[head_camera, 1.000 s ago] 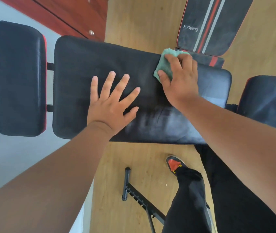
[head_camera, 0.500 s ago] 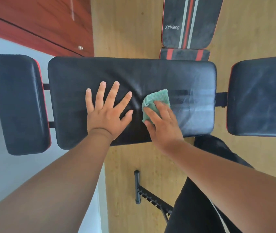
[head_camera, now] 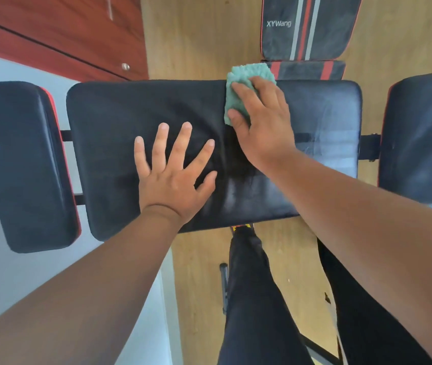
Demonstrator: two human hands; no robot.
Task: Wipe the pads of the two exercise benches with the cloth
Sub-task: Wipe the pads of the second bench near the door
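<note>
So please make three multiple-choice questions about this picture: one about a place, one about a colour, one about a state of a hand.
1. Where on the middle pad is the cloth?
A. at its far edge
B. at its near edge
C. on the floor beside it

2. What colour is the cloth?
A. red
B. light green
C. white

3. How is the left hand?
A. curled round the cloth
B. lifted in the air as a fist
C. flat on the pad, fingers spread

Answers:
1 A: the cloth lies at the pad's far edge and sticks out a little over it, under the fingers of the right hand.
2 B: its fluffy surface is light green against the black pad.
3 C: the left hand lies palm down on the middle pad with straight, spread fingers and holds nothing.
</note>
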